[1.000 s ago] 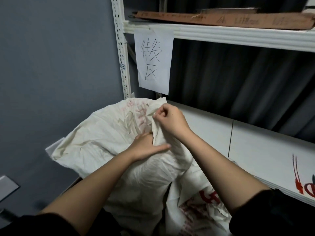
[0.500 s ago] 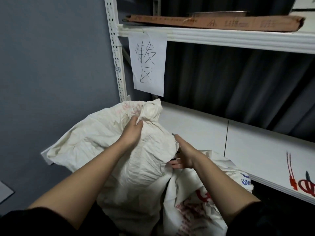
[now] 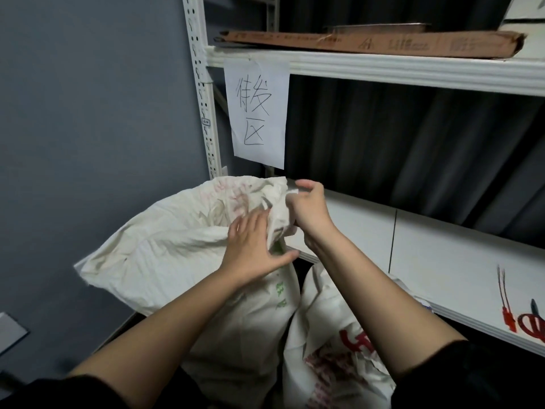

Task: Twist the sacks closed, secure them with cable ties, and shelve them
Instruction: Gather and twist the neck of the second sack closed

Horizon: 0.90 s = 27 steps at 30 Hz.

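Observation:
A large white woven sack [image 3: 165, 255] with faded red and green print stands in front of me, its top gathered into a bunch. My right hand [image 3: 309, 209] grips that gathered neck near the shelf's front edge. Beside the neck, my left hand [image 3: 253, 246] lies on the sack with fingers spread, holding nothing. A second white sack [image 3: 333, 358] with red print sits lower right, partly hidden by my right forearm. Red cable ties [image 3: 505, 302] lie on the white shelf [image 3: 442, 255] at the far right.
A paper sign [image 3: 258, 113] with handwritten characters hangs from the upper shelf [image 3: 383, 69], which carries a flat cardboard box [image 3: 368, 42]. The perforated shelf post [image 3: 203, 90] stands against the grey wall. Dark curtain folds fill the space behind the shelves.
My right hand has come up from the sack's side and taken the gathered neck. My left hand has let go of the neck and now rests spread just below it.

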Tool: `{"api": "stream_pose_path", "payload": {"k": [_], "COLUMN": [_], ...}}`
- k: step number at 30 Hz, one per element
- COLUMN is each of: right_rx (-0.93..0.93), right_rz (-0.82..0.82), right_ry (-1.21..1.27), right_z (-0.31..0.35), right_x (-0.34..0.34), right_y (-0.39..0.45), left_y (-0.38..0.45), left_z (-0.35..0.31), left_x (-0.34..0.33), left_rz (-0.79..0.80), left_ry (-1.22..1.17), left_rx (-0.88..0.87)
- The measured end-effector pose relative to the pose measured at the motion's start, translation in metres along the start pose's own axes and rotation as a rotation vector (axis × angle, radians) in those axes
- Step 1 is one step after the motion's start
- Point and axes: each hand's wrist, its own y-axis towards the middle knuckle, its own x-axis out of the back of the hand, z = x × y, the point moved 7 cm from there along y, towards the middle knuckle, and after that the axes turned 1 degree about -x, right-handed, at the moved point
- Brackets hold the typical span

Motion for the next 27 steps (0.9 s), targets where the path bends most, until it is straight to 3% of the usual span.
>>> {"api": "stream_pose_path", "payload": {"k": [5, 9, 12, 14, 17, 19, 22, 27], "right_rx": [0.122, 0.303, 0.414, 0.358, 0.089, 0.033, 0.153, 0.317], "right_rz": [0.059, 0.134, 0.161, 0.191, 0.373, 0.382, 0.305, 0.082], "right_ry": [0.056, 0.018, -0.366, -0.624, -0.457, -0.387, -0.304, -0.285], "right_z": [0.027, 0.041, 0.028, 0.010, -0.013, -0.014, -0.003, 0.029], "right_x": [-0.002, 0.006, 0.013, 0.015, 0.013, 0.012, 0.012, 0.019], "right_y": [-0.006, -0.008, 0.000, 0.007, 0.009, 0.008, 0.015, 0.019], "left_y": [0.011, 0.018, 0.023, 0.025, 0.027, 0.027, 0.030, 0.025], "left_z": [0.007, 0.011, 0.020, 0.024, 0.019, 0.014, 0.019, 0.032], "left_x": [0.005, 0.010, 0.016, 0.019, 0.031, 0.039, 0.052, 0.085], "left_rz": [-0.024, 0.173, 0.327, 0.426, 0.539, 0.568, 0.422, -0.227], "left_ry": [-0.163, -0.721, -0.970, -1.052, -1.054, -1.042, -0.937, -0.345], "left_rx": [0.198, 0.272, 0.334, 0.388, 0.362, 0.327, 0.267, 0.230]}}
